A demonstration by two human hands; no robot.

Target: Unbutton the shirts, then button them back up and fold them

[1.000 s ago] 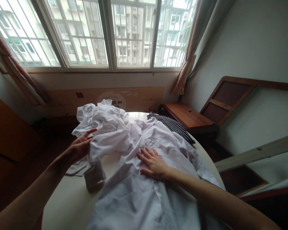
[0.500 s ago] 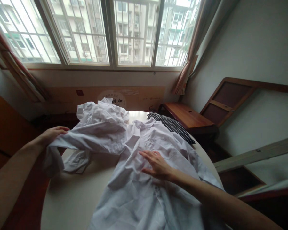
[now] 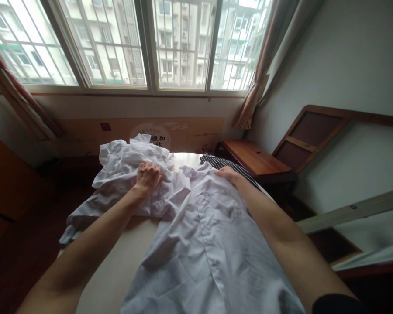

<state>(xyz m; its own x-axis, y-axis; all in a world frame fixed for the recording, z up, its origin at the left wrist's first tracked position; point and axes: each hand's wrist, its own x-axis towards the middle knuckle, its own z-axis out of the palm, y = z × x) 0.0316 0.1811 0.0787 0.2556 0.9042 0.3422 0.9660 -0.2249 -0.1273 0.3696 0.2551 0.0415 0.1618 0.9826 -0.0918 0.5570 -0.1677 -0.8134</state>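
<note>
A white button-up shirt (image 3: 209, 226) lies front side up on the round table (image 3: 108, 274), its collar toward the window. One sleeve stretches left, in front of a crumpled heap of white clothing (image 3: 121, 157). My left hand (image 3: 149, 176) is closed, knuckles up, on white fabric where the sleeve meets the heap; the exact layer gripped is hard to make out. At the shoulder right of the collar, my right hand (image 3: 227, 173) pinches the shirt, with the thumb and part of the fingers hidden.
Dark striped cloth (image 3: 222, 162) lies partly under the shirt at the table's far right edge. Beyond it stands a wooden bench (image 3: 255, 157). A printed cardboard panel (image 3: 196, 131) leans below the barred window. A pale wooden beam (image 3: 353, 207) crosses at right.
My left hand has moved right, from the sleeve's outer end to near the heap. My right hand has gone from flat on the chest to the shoulder by the collar. The shirt front lies smoother.
</note>
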